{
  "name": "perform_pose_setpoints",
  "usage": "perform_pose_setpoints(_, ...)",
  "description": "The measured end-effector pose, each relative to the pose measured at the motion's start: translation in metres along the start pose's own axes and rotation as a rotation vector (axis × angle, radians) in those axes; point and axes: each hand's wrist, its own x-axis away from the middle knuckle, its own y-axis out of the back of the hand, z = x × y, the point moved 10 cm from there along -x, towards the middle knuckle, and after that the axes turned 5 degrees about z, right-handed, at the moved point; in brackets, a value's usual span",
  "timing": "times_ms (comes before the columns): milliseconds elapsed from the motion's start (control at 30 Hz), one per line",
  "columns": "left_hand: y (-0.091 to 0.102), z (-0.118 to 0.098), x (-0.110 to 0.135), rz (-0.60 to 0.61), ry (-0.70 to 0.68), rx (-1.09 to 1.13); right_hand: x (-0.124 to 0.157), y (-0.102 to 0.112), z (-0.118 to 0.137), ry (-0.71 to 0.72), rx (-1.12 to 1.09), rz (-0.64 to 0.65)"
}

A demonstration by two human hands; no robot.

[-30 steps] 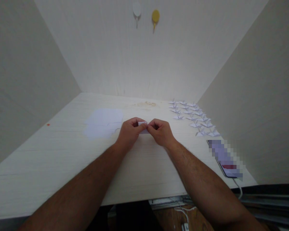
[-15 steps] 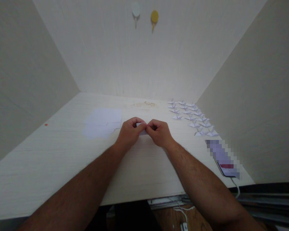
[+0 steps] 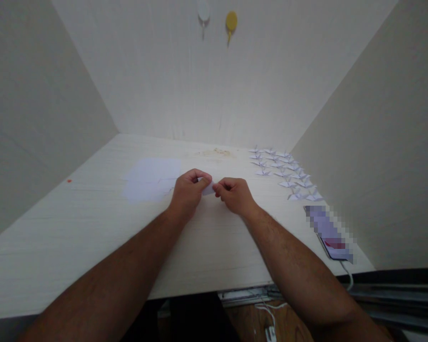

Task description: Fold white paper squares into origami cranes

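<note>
A small piece of white paper [image 3: 208,189] is held between my two hands above the middle of the table. My left hand [image 3: 190,191] pinches its left side between thumb and fingers, covering part of it. At its right edge, my right hand [image 3: 234,194] grips the paper with thumb and forefinger. How the paper is folded cannot be made out. Sheets of white paper [image 3: 151,176] lie on the table left of my left hand. Several folded white paper cranes [image 3: 287,184] stand in rows to the right.
A phone [image 3: 330,235] with a blurred screen lies at the right, a white cable [image 3: 348,275] running from it over the table edge. Walls enclose the table on three sides. A white hook [image 3: 203,13] and a yellow hook [image 3: 231,21] are on the back wall.
My hands have drawn slightly apart, the left one moving left and up. More of the paper shows between them. The whole view has shifted a little.
</note>
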Motion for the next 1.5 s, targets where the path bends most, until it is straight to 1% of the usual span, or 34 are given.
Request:
perform_pose_setpoints(167, 0.001, 0.005, -0.002, -0.024, 0.043, 0.091, -0.001, 0.003, 0.004, -0.016, 0.024, 0.013)
perform_pose_setpoints(300, -0.001, 0.006, -0.003, 0.003, 0.072, 0.198, -0.001, -0.002, 0.004, -0.009, -0.042, 0.063)
perform_pose_setpoints(433, -0.007, 0.006, -0.001, 0.057, 0.074, 0.25, -0.002, 0.005, -0.001, -0.029, -0.115, 0.005)
perform_pose_setpoints(533, -0.011, 0.002, 0.0, 0.108, 0.039, 0.175, -0.004, 0.014, -0.009, -0.061, -0.191, -0.076)
perform_pose_setpoints(633, -0.012, -0.005, 0.001, 0.135, 0.007, 0.008, -0.005, 0.022, -0.011, -0.079, -0.213, -0.13)
perform_pose_setpoints(733, -0.017, -0.011, 0.004, 0.194, -0.017, -0.213, -0.005, 0.021, -0.003, -0.042, -0.115, -0.074)
perform_pose_setpoints(767, -0.018, -0.012, 0.004, 0.206, -0.023, -0.257, -0.005, 0.018, 0.0, -0.031, -0.094, -0.05)
perform_pose_setpoints(833, -0.015, -0.011, 0.003, 0.183, -0.018, -0.242, -0.004, 0.016, 0.001, -0.025, -0.124, -0.043)
perform_pose_setpoints(933, -0.003, -0.001, 0.0, 0.062, 0.045, -0.052, -0.004, 0.014, -0.007, -0.05, -0.247, -0.069)
perform_pose_setpoints(1033, 0.005, 0.008, -0.002, -0.039, 0.105, 0.102, -0.005, 0.006, -0.016, -0.097, -0.228, -0.034)
perform_pose_setpoints(1100, 0.003, 0.012, -0.002, -0.045, 0.133, 0.17, -0.005, 0.003, -0.017, -0.108, -0.183, -0.013)
perform_pose_setpoints(1167, 0.0, 0.013, -0.002, -0.025, 0.149, 0.199, -0.005, 0.005, -0.015, -0.093, -0.171, -0.028)
perform_pose_setpoints(1333, 0.0, 0.007, -0.002, -0.013, 0.105, 0.073, -0.005, 0.016, -0.011, -0.059, -0.257, -0.134)
perform_pose_setpoints(1500, -0.001, 0.001, -0.002, 0.009, 0.032, 0.017, -0.005, 0.022, -0.011, 0.008, -0.344, -0.227)
